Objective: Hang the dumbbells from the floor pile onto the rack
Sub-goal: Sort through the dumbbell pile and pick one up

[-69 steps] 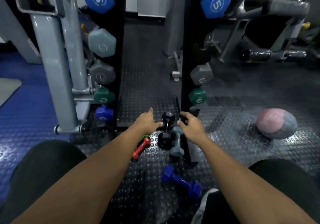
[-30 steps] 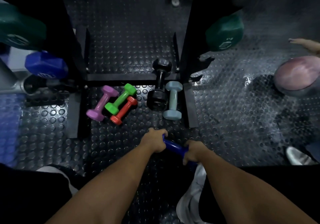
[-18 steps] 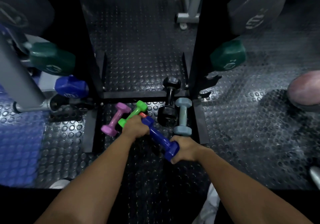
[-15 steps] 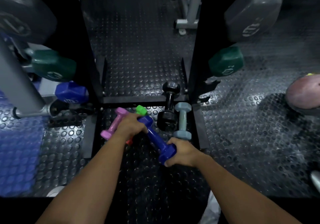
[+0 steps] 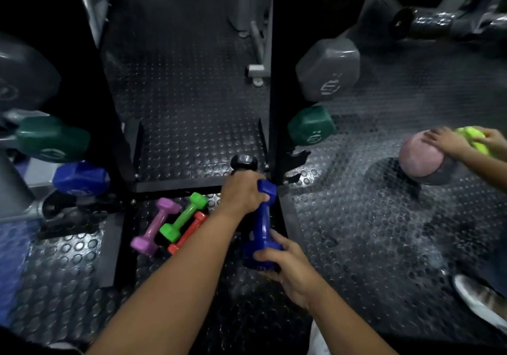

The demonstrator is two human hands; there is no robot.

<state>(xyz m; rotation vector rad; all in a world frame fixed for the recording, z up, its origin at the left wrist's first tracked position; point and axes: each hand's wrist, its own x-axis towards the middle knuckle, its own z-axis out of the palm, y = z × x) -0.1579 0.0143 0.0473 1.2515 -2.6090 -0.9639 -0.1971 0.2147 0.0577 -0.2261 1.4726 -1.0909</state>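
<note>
I hold a dark blue dumbbell (image 5: 260,223) above the floor, by the foot of the black rack's right post (image 5: 275,80). My left hand (image 5: 242,194) grips its far head and my right hand (image 5: 277,261) grips its near head. On the floor to the left lie a purple dumbbell (image 5: 156,227), a green one (image 5: 184,216) and a red one (image 5: 189,231), side by side. A black dumbbell's end (image 5: 243,161) shows just beyond my left hand. On the rack hang grey (image 5: 327,69), green (image 5: 311,128) and blue (image 5: 81,179) dumbbells.
Another person's hands (image 5: 450,142) rest on a pink and grey ball (image 5: 422,160) at the right, with a yellow-green cloth (image 5: 473,138). Someone's shoe (image 5: 482,302) is at the lower right. A grey machine frame (image 5: 16,190) stands at the left. Studded rubber flooring lies all around.
Both hands picked the blue dumbbell up and carried it forward and right toward the rack's right post, turning it nearly end-on. It now hides the light blue dumbbell. Another person's hands reached the ball.
</note>
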